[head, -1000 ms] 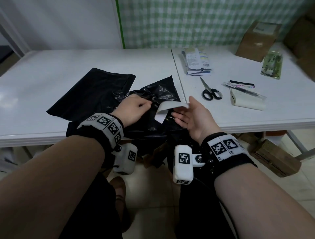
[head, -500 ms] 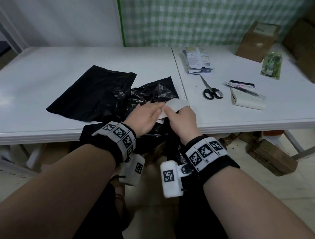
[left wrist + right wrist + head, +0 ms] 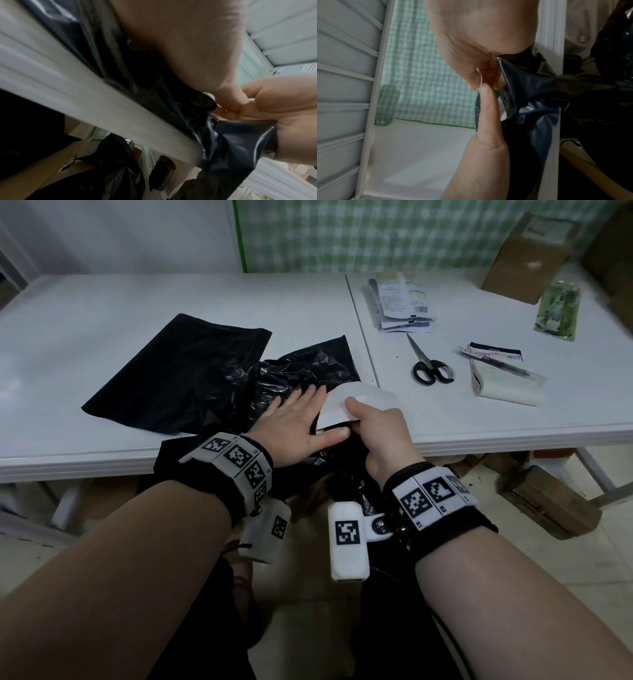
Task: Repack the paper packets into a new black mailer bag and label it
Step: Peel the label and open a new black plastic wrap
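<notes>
1. The left hand (image 3: 294,426) lies flat on the crumpled black bag (image 3: 301,374) at the near edge of the white table (image 3: 102,344), fingers straight and spread, thumb pointing toward the right hand.
2. The right hand (image 3: 382,436) is curled, thumb on top, pinching the near edge of a white label (image 3: 356,402); the right wrist view shows thumb and fingers (image 3: 489,75) pressed together on a thin white edge beside the black plastic.
3. The label is a curved white sheet, lifted at an angle over the bag's right side.
4. The bag is wrinkled and glossy, part of it hanging over the table edge.
5. A flat black bag (image 3: 178,371) lies just to its left.
</notes>
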{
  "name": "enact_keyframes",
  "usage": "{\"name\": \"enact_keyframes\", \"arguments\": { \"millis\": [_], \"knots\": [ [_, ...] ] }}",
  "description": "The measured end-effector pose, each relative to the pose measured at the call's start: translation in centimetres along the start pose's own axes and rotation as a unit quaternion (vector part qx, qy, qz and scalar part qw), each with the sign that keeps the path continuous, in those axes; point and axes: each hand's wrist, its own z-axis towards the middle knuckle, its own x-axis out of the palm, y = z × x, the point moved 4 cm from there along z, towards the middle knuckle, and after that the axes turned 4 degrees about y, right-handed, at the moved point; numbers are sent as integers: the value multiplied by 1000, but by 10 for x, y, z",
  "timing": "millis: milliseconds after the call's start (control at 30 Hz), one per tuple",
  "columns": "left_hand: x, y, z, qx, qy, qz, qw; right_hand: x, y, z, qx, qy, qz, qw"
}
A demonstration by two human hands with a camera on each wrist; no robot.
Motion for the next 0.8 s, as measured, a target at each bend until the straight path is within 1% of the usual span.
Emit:
{"name": "enact_keyframes", "arguments": {
  "millis": [133, 433, 533, 800],
  "knots": [
    [0, -1, -1, -4, 9, 11, 1000, -3, -1, -2, 6, -14, 47, 999],
    [-2, -6, -3, -12, 12, 27, 999, -8, -2, -3, 36, -16, 132, 990],
    [-3, -6, -3, -15, 13, 30, 999, -8, -4, -1, 33, -32, 150, 988],
    [-2, -6, -1, -22, 12, 40, 999, -11, -7, 4, 24, -45, 193, 980]
  ]
}}
